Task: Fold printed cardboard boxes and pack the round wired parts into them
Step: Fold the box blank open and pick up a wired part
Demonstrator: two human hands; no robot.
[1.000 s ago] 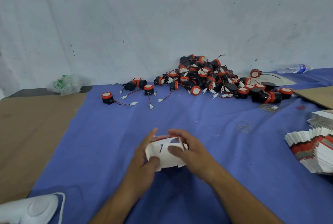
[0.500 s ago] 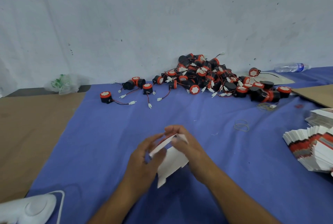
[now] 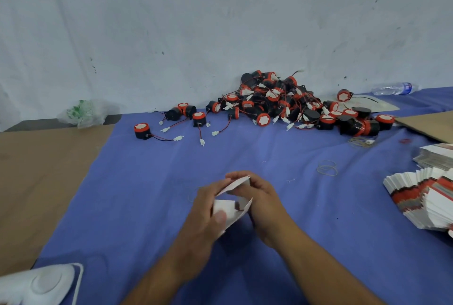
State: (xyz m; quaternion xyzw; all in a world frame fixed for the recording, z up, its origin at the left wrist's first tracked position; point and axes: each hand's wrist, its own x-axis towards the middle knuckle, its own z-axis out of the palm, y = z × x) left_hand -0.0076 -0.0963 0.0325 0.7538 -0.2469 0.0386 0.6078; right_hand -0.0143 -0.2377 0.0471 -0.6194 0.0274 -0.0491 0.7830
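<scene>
While the pile of round wired parts (image 3: 282, 106) lies at 1 o'clock, item: one printed cardboard box (image 3: 229, 207), centre, half-formed; left hand (image 3: 203, 214) pinches its 7 o'clock flap, right hand (image 3: 262, 199) its top edge; step: folding; next, flaps likely need tucking

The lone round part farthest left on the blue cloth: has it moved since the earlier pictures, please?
No. The lone round part lies just as far from the plastic bag as before.
</scene>
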